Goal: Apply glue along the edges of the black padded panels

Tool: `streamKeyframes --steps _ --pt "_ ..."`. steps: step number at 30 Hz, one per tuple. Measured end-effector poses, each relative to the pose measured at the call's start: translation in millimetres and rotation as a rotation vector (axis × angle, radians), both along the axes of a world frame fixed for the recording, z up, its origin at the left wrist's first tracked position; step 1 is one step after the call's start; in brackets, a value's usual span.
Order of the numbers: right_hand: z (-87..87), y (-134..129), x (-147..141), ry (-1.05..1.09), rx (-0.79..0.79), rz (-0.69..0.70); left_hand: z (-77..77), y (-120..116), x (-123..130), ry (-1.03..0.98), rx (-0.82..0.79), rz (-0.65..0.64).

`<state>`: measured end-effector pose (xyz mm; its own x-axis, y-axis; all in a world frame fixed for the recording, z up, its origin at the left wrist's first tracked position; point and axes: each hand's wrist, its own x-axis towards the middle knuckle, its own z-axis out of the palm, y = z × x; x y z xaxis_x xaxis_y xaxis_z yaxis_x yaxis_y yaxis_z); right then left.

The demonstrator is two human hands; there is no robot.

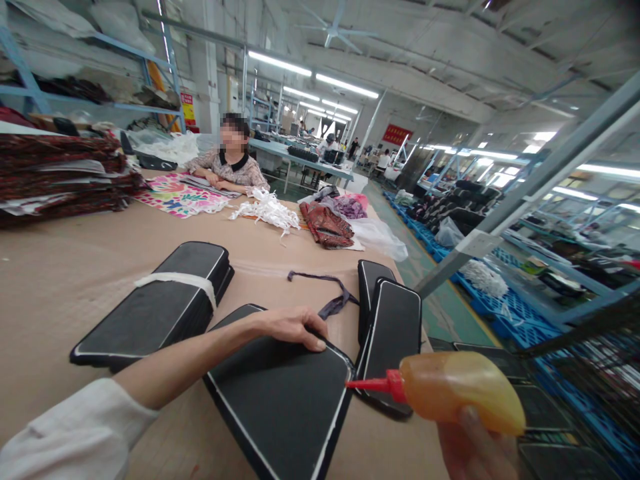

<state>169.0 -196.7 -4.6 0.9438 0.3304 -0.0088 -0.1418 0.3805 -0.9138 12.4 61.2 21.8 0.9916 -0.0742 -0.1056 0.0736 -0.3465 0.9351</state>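
Observation:
My left hand [295, 328] grips the far edge of a black panel [285, 393], thumb on top and fingers curled at the edge. A white line runs along the panel's border. In my right hand [475, 440] is a bottle [460, 387] of amber liquid, lying nearly level, its red nozzle [373, 385] pointing left. The nozzle tip is at the panel's right edge, by the white line. Right of the panel lie more black panels [395, 327], overlapping. A stack of black panels [155, 300], tied with a white band [177, 279], rests at the left.
A dark cloth strip [335, 303] lies beyond the panel. Farther back are white scraps [267, 212], reddish folded material [327, 223] and patterned fabric [183, 197], where a person [233, 160] sits. A tall pile [60, 170] stands left. A metal post [530, 180] slants at the right.

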Motion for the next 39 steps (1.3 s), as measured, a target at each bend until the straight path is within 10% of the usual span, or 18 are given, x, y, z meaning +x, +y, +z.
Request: streamKeyframes --steps 39 --pt "-9.9 -10 -7 -0.161 -0.142 0.027 -18.8 10 8 0.061 -0.144 0.114"
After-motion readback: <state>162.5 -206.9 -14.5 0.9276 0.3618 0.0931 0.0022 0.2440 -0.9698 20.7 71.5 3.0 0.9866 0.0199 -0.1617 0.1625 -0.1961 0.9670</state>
